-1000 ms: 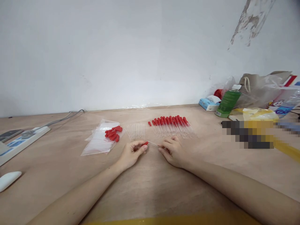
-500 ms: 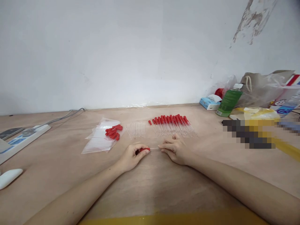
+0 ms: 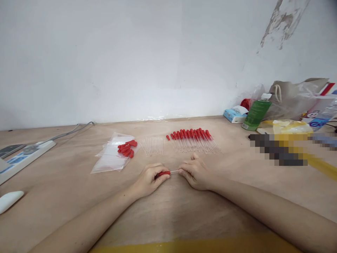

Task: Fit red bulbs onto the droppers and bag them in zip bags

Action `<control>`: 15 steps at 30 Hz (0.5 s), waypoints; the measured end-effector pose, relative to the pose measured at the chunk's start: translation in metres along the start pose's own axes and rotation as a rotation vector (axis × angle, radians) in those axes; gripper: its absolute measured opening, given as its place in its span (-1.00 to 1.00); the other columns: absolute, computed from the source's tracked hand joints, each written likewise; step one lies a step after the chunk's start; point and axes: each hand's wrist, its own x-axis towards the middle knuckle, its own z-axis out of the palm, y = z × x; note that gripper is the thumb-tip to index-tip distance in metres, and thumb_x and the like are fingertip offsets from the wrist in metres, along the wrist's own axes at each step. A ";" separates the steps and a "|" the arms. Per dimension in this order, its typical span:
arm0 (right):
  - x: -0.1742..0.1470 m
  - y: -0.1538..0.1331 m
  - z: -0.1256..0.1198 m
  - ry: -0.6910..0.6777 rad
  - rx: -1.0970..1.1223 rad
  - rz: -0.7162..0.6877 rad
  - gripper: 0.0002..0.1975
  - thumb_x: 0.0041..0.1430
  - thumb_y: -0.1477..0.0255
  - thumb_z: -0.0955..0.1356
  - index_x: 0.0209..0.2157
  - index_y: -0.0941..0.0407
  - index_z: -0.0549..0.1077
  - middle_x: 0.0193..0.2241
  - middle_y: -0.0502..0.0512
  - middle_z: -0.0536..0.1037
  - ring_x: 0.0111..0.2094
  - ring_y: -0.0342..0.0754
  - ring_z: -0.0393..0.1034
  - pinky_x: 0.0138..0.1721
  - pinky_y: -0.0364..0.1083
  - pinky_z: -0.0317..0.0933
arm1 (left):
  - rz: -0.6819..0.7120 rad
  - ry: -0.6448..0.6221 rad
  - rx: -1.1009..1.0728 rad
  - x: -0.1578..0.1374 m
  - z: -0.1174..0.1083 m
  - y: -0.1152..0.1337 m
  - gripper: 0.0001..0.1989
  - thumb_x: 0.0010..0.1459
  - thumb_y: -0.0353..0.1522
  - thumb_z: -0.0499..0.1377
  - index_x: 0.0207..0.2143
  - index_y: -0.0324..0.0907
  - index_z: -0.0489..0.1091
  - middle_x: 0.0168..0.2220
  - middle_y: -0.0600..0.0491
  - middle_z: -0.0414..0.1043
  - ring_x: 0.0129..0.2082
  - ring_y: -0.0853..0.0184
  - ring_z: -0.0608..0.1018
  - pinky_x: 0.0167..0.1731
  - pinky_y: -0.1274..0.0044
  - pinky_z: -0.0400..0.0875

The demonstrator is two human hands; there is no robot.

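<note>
Between thumb and fingers, my left hand (image 3: 151, 180) grips a red rubber bulb (image 3: 164, 173). A thin glass dropper tube (image 3: 174, 172) runs from the bulb's mouth towards the right, and my right hand (image 3: 194, 173) pinches its other end; how deep the tube sits in the bulb I cannot tell. Beyond my right hand lies a row of red-capped droppers (image 3: 193, 135), tips towards me. Several bare glass tubes (image 3: 154, 146) lie side by side to their left. Farther left, loose red bulbs (image 3: 127, 148) rest on clear plastic bags (image 3: 109, 163).
A power strip (image 3: 34, 154) with a grey cable and a white computer mouse (image 3: 10, 201) are at the left. Along the right stand a tissue pack (image 3: 235, 115), a green bottle (image 3: 257, 113) and plastic bags (image 3: 295, 100). Yellow tape (image 3: 158, 247) crosses the near edge.
Both hands have come slightly nearer to me with the bulb and tube. The fingers of my right hand have closed more tightly, and less of the tube shows between the hands.
</note>
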 end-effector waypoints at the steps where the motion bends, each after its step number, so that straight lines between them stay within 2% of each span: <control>1: 0.001 -0.001 0.000 -0.016 0.014 0.017 -0.72 0.20 0.44 0.14 -0.49 0.15 0.38 -0.58 0.01 0.42 -0.55 -0.19 0.18 -0.35 -0.09 -0.11 | -0.008 0.004 -0.005 0.000 0.000 0.000 -0.80 0.15 -0.32 0.03 -0.34 -0.20 0.42 -0.44 0.04 0.39 -0.44 0.40 0.40 -0.42 0.57 0.26; 6: 0.008 -0.006 -0.009 -0.062 0.003 0.068 -0.73 0.21 0.44 0.15 -0.48 0.14 0.38 -0.51 0.02 0.46 -0.50 -0.16 0.26 -0.32 -0.08 -0.03 | -0.114 0.062 -0.070 0.004 0.002 -0.005 -0.81 0.13 -0.31 0.05 -0.33 -0.19 0.41 -0.43 0.05 0.38 -0.49 0.41 0.37 -0.48 0.58 0.24; 10: 0.011 0.002 -0.018 -0.064 0.079 0.121 -0.80 0.15 0.46 0.20 -0.42 0.11 0.43 -0.45 0.03 0.50 -0.41 -0.12 0.33 -0.30 -0.09 0.06 | -0.191 0.161 -0.144 0.005 0.005 -0.015 -0.72 0.09 -0.28 0.08 -0.14 -0.17 0.31 -0.41 0.07 0.34 -0.49 0.42 0.34 -0.46 0.57 0.27; 12: 0.011 0.016 -0.022 -0.041 0.186 0.261 -0.81 0.11 0.45 0.22 -0.40 0.10 0.46 -0.45 0.02 0.52 -0.44 -0.12 0.34 -0.38 -0.13 0.11 | -0.215 0.177 -0.192 0.004 0.005 -0.019 -0.67 0.08 -0.28 0.10 -0.09 -0.18 0.27 -0.39 0.08 0.32 -0.49 0.44 0.33 -0.46 0.57 0.27; 15: 0.015 0.045 -0.030 0.072 0.312 0.592 -0.81 0.04 0.40 0.24 -0.48 0.12 0.47 -0.51 0.02 0.52 -0.49 -0.12 0.35 -0.48 -0.18 0.13 | -0.226 0.112 -0.191 0.004 0.005 -0.019 -0.71 0.07 -0.29 0.10 -0.14 -0.20 0.31 -0.41 0.09 0.31 -0.52 0.46 0.31 -0.49 0.59 0.25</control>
